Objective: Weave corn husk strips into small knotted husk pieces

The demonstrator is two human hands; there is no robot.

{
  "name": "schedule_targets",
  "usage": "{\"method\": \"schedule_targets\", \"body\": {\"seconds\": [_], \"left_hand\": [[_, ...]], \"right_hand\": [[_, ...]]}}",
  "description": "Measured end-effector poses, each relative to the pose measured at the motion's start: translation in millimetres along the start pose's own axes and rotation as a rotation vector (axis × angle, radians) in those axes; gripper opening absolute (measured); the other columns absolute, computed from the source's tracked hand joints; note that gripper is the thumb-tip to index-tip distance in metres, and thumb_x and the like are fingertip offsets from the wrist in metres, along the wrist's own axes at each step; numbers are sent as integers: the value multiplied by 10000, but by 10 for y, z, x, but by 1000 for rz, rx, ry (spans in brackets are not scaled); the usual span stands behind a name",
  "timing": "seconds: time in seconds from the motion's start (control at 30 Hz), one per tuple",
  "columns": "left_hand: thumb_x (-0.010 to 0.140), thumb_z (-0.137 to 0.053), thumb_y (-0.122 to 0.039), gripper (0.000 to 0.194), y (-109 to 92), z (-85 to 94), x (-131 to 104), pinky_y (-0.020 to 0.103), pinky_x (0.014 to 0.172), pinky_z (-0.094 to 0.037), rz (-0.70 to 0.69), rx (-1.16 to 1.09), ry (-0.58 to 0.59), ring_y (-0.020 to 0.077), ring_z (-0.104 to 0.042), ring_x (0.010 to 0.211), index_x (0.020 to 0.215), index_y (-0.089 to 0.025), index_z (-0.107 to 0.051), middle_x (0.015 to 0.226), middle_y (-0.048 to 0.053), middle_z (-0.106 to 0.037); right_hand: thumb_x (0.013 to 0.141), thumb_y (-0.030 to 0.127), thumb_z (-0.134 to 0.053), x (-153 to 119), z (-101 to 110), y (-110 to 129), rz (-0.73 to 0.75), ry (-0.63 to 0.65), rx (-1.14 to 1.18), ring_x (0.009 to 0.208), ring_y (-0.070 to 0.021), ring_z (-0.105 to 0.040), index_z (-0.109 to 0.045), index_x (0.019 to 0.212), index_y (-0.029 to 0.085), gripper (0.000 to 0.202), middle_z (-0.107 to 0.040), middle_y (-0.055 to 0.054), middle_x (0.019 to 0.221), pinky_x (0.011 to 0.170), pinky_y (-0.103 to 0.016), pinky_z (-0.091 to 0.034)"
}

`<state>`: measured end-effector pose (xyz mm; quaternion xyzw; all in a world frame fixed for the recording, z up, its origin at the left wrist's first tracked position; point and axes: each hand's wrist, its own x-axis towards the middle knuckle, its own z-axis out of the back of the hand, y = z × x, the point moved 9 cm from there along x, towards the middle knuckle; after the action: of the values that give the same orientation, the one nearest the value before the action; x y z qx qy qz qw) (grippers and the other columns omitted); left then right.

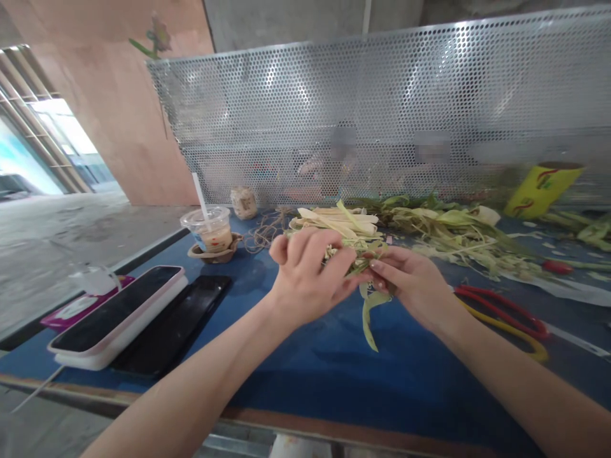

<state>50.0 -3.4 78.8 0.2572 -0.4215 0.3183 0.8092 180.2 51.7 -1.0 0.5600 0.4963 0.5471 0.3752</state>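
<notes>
Both hands meet over the blue table, around a small bundle of green plant stems (357,262). My left hand (312,270) curls over the bundle from the left, its fingers bent around it. From the right, my right hand (405,277) pinches the bundle's end between thumb and fingers. A pale green leaf strip (368,324) hangs below the fingertips. Just behind the hands lies a stack of pale flat strips (337,221). Part of the bundle is hidden by the left fingers.
A plastic cup with a straw (210,230), phones (119,312) (176,324) and a purple pack (76,312) are at left. Leaves (439,222), red-handled scissors (506,308), and a yellow container (544,187) lie right. A perforated metal screen (296,95) stands behind.
</notes>
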Motion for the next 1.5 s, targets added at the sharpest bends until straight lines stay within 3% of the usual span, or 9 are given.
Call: {"method": "schedule_targets", "body": {"seconds": [0.07,0.23,0.8,0.93,1.07,1.1,1.17,1.33,1.5], "left_hand": [[767,-508,-492,306,-80,-105,-33,400,767,-239,-48,6,99,235,-430,933,781,-208,-621,947,67,-571],[825,-457,-413,312,-8,-296,-67,365,717,-242,122,-125,290,210,-389,894,669,-217,-643,894,49,-513],[793,-522,-297,281,-130,-370,-138,362,688,-301,231,-236,437,191,-394,812,551,-166,-579,776,37,-454],[849,-400,-297,308,-130,-447,-206,335,701,-381,350,-551,565,160,-490,728,619,-159,-550,744,44,-535],[872,-267,-270,260,-336,-782,-520,299,615,-452,808,-1359,886,171,-619,681,762,-163,-478,728,63,-632],[848,-313,-213,127,-395,-830,-553,301,622,-466,902,-1533,891,174,-641,690,846,-169,-431,742,63,-646],[812,-369,-141,99,-324,-896,-552,298,629,-477,1008,-1588,758,156,-649,633,898,-185,-346,673,25,-642],[807,-394,-139,183,-55,-773,-420,245,479,-458,939,-1449,411,111,-577,448,868,-235,-251,613,-57,-596],[828,-452,-283,284,-75,-675,-371,195,375,-417,860,-1369,419,102,-539,394,1069,-231,-312,579,-43,-582]], "right_hand": [[658,276,-691,-2,-15,4,13,20,23,478,-71,-464,-644,805,209,169,-624,16,631,453,-212,-362],[677,275,-678,-20,-36,33,66,30,-27,453,-65,-429,-614,763,202,129,-552,52,541,441,-208,-332],[675,349,-672,-49,-24,-136,-21,-38,14,419,-70,-412,-604,702,182,182,-493,51,484,400,-202,-323],[733,393,-608,-29,-53,-66,-18,11,2,453,-79,-431,-620,681,178,222,-509,31,508,440,-214,-343],[785,404,-536,-8,-36,8,15,19,-20,485,-88,-443,-638,772,198,230,-505,33,532,449,-218,-337],[774,384,-556,-6,-29,15,19,16,-58,489,-84,-446,-638,780,197,205,-512,34,546,452,-214,-340],[746,344,-598,-2,-8,22,23,2,-117,496,-72,-453,-632,774,189,161,-536,33,576,464,-204,-347],[729,299,-622,16,10,40,56,12,-94,474,-55,-437,-598,805,190,135,-566,40,588,448,-191,-332],[720,297,-632,26,3,52,90,28,-72,453,-57,-423,-574,833,181,172,-572,40,579,427,-200,-315]]}}
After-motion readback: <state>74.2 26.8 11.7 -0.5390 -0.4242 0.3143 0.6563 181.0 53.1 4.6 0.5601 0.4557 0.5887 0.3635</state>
